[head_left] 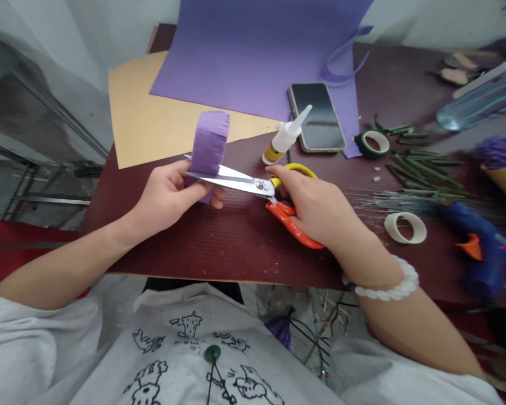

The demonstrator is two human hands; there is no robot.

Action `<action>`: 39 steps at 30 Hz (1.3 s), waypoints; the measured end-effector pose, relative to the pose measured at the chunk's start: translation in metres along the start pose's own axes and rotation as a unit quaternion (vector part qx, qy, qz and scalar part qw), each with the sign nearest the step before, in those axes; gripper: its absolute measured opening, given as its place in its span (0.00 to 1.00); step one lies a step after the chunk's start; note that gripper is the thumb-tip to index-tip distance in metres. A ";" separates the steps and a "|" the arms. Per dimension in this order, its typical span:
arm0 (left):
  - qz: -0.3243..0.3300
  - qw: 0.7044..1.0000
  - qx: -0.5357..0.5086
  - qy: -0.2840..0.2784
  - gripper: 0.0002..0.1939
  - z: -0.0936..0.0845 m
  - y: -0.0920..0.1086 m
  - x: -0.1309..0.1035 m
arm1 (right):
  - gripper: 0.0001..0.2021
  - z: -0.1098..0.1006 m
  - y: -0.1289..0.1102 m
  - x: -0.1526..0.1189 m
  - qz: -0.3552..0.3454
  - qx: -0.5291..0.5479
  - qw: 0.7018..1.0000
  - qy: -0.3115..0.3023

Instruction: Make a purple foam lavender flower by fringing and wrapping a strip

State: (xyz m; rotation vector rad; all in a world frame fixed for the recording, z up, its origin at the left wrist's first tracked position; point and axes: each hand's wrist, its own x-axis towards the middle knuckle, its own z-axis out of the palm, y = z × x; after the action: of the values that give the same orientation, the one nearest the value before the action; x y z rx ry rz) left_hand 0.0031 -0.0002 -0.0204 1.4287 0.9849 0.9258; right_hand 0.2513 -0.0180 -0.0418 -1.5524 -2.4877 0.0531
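My left hand [172,194] pinches a purple paper strip [209,138], which curls upward and has fine cuts along its upper edge. In my right hand [316,202] is a pair of scissors [244,181] with one yellow and one red handle. Their blades are parted and lie across the strip, with the tips near my left fingers. Part of the strip hangs below the blades, partly hidden by my left fingers. A small white glue bottle [282,140] with a yellow label stands just beyond the scissors.
Behind lie a large purple sheet [253,50], a tan sheet [147,115] and a phone [318,118]. To the right are green tape [373,144], green stem pieces [421,171], thin wires [383,202], a white tape roll [405,228] and a blue glue gun [484,236].
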 end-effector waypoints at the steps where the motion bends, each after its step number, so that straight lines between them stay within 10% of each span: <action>1: 0.002 1.000 -0.002 -0.001 0.03 0.000 0.000 0.000 | 0.26 0.000 0.000 0.000 0.001 -0.002 1.000 0.002; 39: -0.001 1.000 0.007 -0.006 0.04 -0.001 0.002 0.000 | 0.20 0.003 0.000 0.002 0.025 -0.084 0.996 -0.004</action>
State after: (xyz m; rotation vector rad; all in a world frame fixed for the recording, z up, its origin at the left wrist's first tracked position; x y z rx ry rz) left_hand 0.0023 0.0000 -0.0184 1.4422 0.9864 0.9094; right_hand 0.2502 -0.0155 -0.0439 -1.6814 -2.5157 -0.1465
